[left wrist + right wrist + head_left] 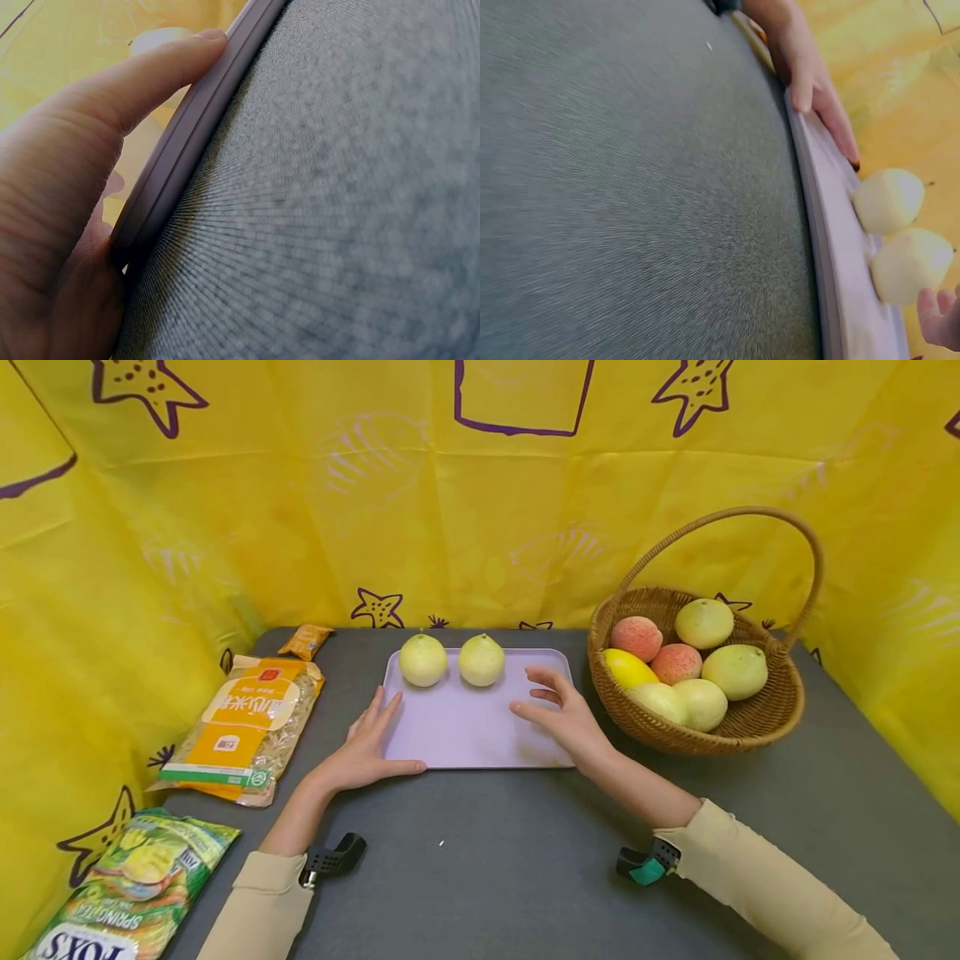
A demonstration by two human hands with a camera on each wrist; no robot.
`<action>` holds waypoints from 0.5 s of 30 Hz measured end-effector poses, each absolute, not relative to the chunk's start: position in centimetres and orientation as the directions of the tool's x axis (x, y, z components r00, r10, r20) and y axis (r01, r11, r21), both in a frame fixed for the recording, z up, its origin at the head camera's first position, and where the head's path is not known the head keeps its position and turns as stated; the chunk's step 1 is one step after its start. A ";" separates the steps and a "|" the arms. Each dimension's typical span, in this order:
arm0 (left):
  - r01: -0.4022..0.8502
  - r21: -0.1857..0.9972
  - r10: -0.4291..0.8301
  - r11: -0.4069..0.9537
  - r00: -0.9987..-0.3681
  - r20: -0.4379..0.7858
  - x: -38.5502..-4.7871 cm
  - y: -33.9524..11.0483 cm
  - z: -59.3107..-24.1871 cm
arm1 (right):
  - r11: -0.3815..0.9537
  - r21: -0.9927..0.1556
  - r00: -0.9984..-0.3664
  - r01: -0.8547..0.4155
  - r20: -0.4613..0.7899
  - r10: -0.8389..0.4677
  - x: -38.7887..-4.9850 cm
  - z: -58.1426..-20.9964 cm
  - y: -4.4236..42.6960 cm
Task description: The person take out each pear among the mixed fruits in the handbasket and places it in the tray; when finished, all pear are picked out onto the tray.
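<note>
A pale lilac tray lies on the dark grey table, with two round yellow-green pears side by side near its far edge. My left hand touches the tray's near left corner, fingers spread along the left rim. Its thumb rests on the near rim. Over the tray's right part, my right hand has thumb and fingers apart and slightly bent, with nothing between them. Right of the tray stands a wicker basket of fruit.
The basket, with a tall arched handle, holds two reddish peaches, a yellow fruit and several pale green fruits. At left lie an orange food bag, a small orange packet and a green bag. Yellow cloth hangs around the table.
</note>
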State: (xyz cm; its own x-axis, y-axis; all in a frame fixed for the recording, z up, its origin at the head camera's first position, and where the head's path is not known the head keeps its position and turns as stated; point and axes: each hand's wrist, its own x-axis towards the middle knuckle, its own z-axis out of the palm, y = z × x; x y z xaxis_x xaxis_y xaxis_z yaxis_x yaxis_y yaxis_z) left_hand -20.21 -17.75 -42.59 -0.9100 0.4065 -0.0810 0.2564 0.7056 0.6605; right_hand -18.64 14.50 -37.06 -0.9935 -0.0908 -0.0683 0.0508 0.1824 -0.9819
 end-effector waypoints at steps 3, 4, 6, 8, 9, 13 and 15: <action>0.261 0.660 0.408 0.705 -0.910 -0.077 -20.2 -17.8 -42.6 | 0.198 -0.980 -0.991 0.027 -0.052 -0.123 -17.6 -36.5 15.2; 0.263 0.660 0.409 0.704 -0.909 -0.074 -20.2 -17.8 -42.6 | 0.202 -0.979 -0.990 0.017 -0.045 -0.133 -17.2 -36.3 15.5; 0.262 0.663 0.410 0.701 -0.909 -0.075 -20.2 -17.8 -42.6 | 0.205 -0.979 -0.988 0.003 -0.034 -0.149 -16.6 -36.0 15.9; 0.260 0.666 0.411 0.699 -0.908 -0.076 -20.3 -17.8 -42.6 | 0.202 -0.979 -0.986 -0.001 -0.034 -0.166 -15.9 -35.6 16.4; 0.260 0.667 0.412 0.699 -0.908 -0.078 -20.3 -17.8 -42.6 | 0.201 -0.980 -0.984 -0.002 -0.034 -0.176 -15.5 -35.4 16.6; 0.259 0.669 0.415 0.697 -0.906 -0.082 -20.3 -17.8 -42.6 | 0.198 -0.980 -0.978 -0.013 -0.029 -0.207 -14.3 -34.4 17.8; 0.260 0.669 0.416 0.697 -0.906 -0.082 -20.4 -17.7 -42.7 | 0.201 -0.979 -0.975 -0.032 -0.014 -0.220 -13.8 -33.9 18.4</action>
State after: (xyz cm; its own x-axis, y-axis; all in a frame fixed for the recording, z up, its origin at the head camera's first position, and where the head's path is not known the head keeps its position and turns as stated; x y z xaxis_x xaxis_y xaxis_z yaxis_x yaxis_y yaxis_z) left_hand -20.37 -17.74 -42.67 -0.9055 0.4163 -0.0817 0.2600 0.6967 0.6686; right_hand -13.79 18.39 -33.88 -0.9754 -0.2200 -0.0136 -0.0318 0.2013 -0.9790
